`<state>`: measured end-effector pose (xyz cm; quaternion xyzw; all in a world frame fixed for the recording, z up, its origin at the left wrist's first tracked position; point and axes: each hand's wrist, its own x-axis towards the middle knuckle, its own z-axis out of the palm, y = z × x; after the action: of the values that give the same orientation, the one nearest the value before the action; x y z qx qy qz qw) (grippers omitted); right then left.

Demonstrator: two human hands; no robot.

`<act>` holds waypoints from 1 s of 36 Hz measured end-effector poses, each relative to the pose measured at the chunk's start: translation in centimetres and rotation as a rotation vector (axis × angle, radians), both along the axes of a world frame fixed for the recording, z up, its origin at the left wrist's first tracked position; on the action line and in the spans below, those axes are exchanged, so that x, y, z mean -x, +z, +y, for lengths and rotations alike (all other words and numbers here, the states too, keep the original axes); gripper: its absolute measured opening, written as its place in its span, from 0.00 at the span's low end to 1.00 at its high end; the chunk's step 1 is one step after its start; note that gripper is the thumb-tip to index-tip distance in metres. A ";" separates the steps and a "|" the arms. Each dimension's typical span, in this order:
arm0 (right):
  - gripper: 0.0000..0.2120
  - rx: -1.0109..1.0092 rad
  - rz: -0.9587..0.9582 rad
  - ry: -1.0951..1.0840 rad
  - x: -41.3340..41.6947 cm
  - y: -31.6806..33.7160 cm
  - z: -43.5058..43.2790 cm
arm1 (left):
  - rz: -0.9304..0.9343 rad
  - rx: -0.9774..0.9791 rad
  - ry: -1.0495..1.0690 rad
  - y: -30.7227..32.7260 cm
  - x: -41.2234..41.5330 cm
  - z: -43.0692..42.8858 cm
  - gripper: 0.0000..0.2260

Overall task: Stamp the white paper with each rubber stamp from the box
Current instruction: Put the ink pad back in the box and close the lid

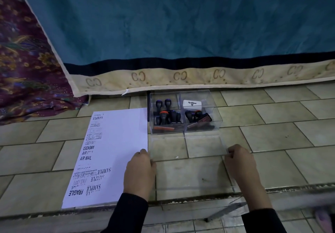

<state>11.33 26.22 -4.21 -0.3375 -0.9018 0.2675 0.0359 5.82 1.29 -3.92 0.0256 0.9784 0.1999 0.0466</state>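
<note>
A white paper [117, 151] lies on the tiled floor, its left side covered with several black stamp prints. To its right stands a clear plastic box [215, 118] with two compartments, holding several black-handled rubber stamps [167, 114] and a white Artline ink pad [192, 104]. In front of the box a clear lid [188, 147] is held just above the floor. My left hand [140, 171] grips its left corner and my right hand [239, 162] grips its right corner.
A blue, red and cream blanket [181, 33] hangs behind the box. Purple patterned cloth [27, 60] lies at the far left. A step edge [181, 199] runs across the floor near me. A metal bar [272, 205] crosses at the lower right.
</note>
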 end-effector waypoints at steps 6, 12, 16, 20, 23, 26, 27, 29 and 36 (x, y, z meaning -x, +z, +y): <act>0.11 0.085 0.092 -0.023 -0.1 1.8 1.6 | 0.074 -0.106 0.010 1.6 -1.0 -0.4 0.04; 0.19 0.195 0.333 0.035 2.2 5.3 2.4 | 0.137 -0.491 -0.014 4.1 1.9 -0.5 0.11; 0.20 0.206 0.494 -0.002 6.7 6.0 2.6 | 0.107 -0.672 0.021 4.4 6.8 0.6 0.11; 0.16 0.259 0.486 -0.031 11.2 5.1 3.4 | 0.111 -0.627 0.048 4.2 11.1 1.6 0.13; 0.14 0.230 0.454 -0.040 13.2 4.3 4.1 | 0.083 -0.602 0.055 3.7 12.9 1.9 0.13; 0.13 0.186 0.439 -0.029 14.1 3.6 4.8 | 0.072 -0.607 0.049 3.3 13.5 2.0 0.12; 0.12 0.172 0.437 -0.026 14.3 3.4 5.0 | 0.080 -0.608 0.050 3.1 13.5 2.1 0.12; 0.12 0.144 0.435 -0.018 14.4 2.9 5.2 | 0.094 -0.612 0.059 3.0 13.6 2.2 0.12; 0.11 0.069 0.441 0.020 14.5 2.3 5.4 | 0.115 -0.630 0.072 3.0 13.9 2.2 0.12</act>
<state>-3.15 31.62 -1.94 -0.2628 -0.8658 0.3657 0.2181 -8.09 3.51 -0.94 0.0152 0.8696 0.4928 -0.0260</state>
